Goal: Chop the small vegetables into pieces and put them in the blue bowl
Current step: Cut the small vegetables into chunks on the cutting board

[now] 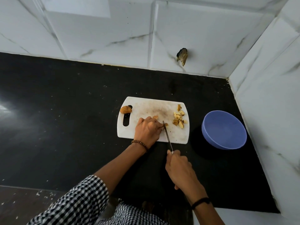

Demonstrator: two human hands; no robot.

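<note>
Head view: left hand (148, 127) curls over vegetable (155, 117), pinning it on board (146, 108); right hand (178, 166) grips knife (167, 135), blade pointing away, just right of left fingertips (161, 125); blue bowl (224, 130) lies further right.

A black tabletop (65, 103) in a tiled corner has open room to the left of the board (146, 106) and behind it. The bowl (224, 130) stands near the right wall (267, 103), a narrow gap from the board. Cut pieces (179, 117) crowd the board's right edge. The left hand (148, 129) gripping a vegetable (155, 117), and the knife (167, 135) in the right hand (178, 166), block its near side.
</note>
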